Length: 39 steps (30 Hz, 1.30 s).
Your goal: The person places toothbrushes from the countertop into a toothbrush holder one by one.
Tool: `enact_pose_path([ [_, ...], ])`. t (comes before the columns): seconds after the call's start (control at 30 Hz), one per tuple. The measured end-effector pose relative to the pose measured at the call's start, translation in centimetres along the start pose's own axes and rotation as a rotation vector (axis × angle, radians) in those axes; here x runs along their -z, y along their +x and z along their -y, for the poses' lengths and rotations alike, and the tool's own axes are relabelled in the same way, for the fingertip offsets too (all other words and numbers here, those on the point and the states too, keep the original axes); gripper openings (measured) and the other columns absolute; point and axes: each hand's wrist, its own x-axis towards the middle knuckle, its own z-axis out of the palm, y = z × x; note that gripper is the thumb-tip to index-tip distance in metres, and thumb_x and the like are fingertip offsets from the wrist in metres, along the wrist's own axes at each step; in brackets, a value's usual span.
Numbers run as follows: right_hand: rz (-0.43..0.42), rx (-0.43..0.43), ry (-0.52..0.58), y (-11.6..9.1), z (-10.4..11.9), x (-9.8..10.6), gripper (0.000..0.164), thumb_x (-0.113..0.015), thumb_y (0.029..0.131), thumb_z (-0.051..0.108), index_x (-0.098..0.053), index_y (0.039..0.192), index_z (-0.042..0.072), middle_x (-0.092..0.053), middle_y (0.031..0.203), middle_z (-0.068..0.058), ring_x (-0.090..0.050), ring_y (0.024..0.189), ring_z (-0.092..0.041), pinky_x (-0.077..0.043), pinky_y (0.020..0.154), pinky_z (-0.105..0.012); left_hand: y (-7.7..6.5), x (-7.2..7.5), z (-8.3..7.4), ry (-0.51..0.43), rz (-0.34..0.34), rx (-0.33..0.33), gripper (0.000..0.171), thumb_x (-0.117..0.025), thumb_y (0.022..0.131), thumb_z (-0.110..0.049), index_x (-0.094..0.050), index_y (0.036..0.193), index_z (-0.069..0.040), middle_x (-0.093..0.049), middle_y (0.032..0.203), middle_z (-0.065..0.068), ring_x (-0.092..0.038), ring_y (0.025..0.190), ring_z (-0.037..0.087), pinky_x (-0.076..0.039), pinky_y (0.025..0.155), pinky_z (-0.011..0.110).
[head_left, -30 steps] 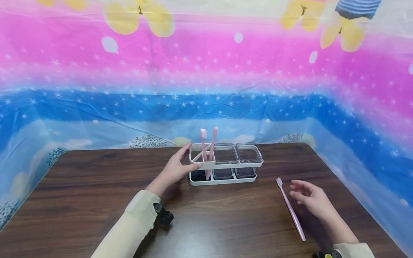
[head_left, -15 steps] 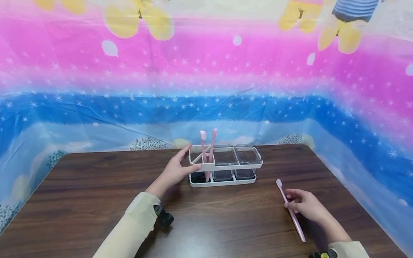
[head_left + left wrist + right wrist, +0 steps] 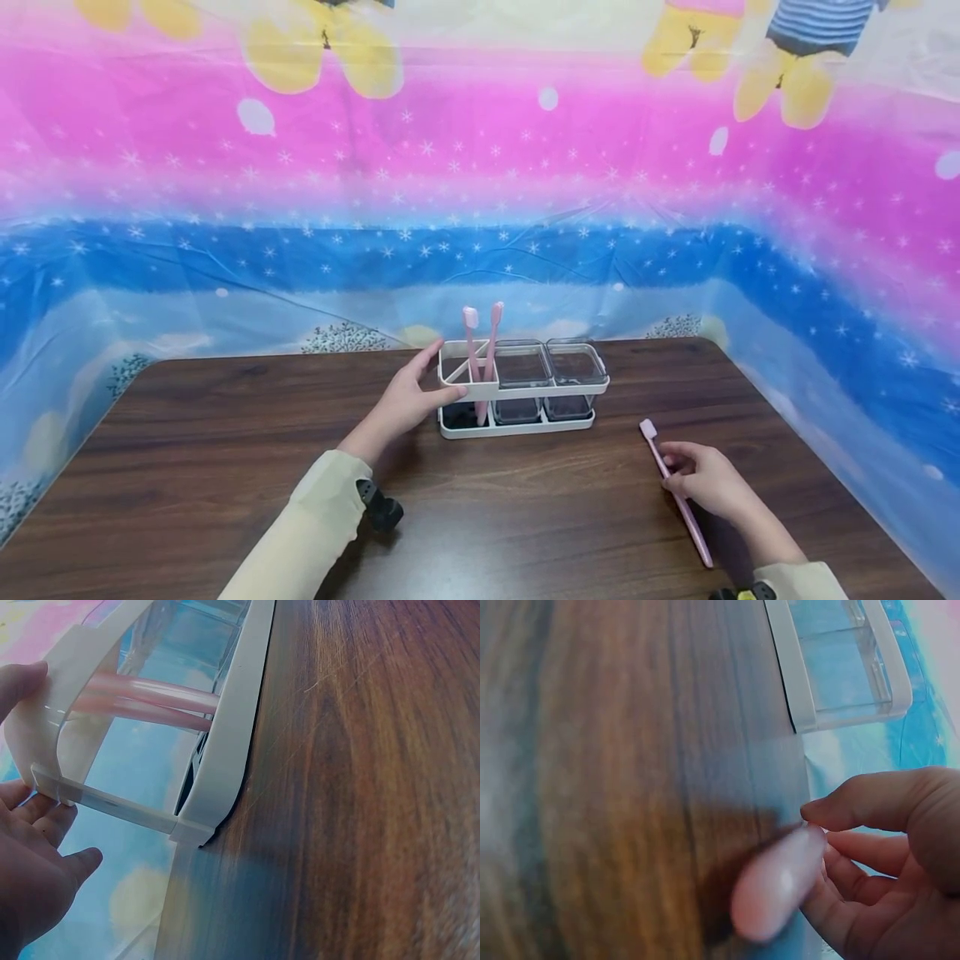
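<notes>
Near the back of the table stands a white two-tier toothbrush holder (image 3: 555,390) with clear cups on its right side. Two pink toothbrushes, one (image 3: 470,318) beside another (image 3: 497,315), stand upright in its left compartment. My left hand (image 3: 401,407) grips the holder's left end, thumb on the front of the upper tier; the left wrist view shows fingers under the tier's corner (image 3: 45,742). At the right, my right hand (image 3: 712,482) pinches a third pink toothbrush (image 3: 692,527) around mid-handle. Its handle end (image 3: 776,889) points toward the right wrist camera, low over the wood.
The dark wood table (image 3: 510,517) runs back to a colourful printed curtain (image 3: 375,250) behind it and along the right side. The holder's clear cups (image 3: 576,364) stand between the left hand and the loose toothbrush.
My right hand has moved left and down onto the loose toothbrush and now pinches its handle. The left hand keeps its grip on the holder. The head view has tilted slightly.
</notes>
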Motion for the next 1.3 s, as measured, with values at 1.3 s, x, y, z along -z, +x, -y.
enact_pose_path([
  [1.3, -0.311, 0.614, 0.485, 3.8, 24.7, -2.2, 0.023, -0.06, 0.089, -0.003, -0.06, 0.111, -0.006, -0.062, 0.092, -0.012, -0.062, 0.084, -0.012, -0.055, 0.077, -0.023, 0.1, 0.0, 0.3, -0.018, -0.015, -0.005, 0.087, -0.077, 0.083, -0.027, -0.027, 0.153, -0.015, -0.033, 0.154, 0.013, -0.03, 0.142, 0.031, -0.029, 0.112, 0.051],
])
